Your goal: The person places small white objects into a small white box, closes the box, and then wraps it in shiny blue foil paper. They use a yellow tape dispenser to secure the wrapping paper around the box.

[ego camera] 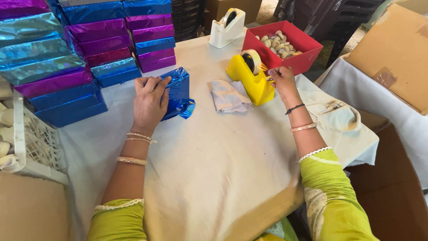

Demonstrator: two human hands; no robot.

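Observation:
My left hand presses flat on a box wrapped in shiny blue foil, which lies on the cloth-covered table. A loose foil flap sticks out at the box's lower right corner. My right hand reaches to the front of a yellow tape dispenser, its fingertips pinched at the tape's end by the cutter. A folded grey cloth lies between the box and the dispenser.
Stacks of blue and purple foil-wrapped boxes fill the far left. A white tape dispenser and a red box of tape rolls stand behind. A white crate sits at left, cardboard boxes at right.

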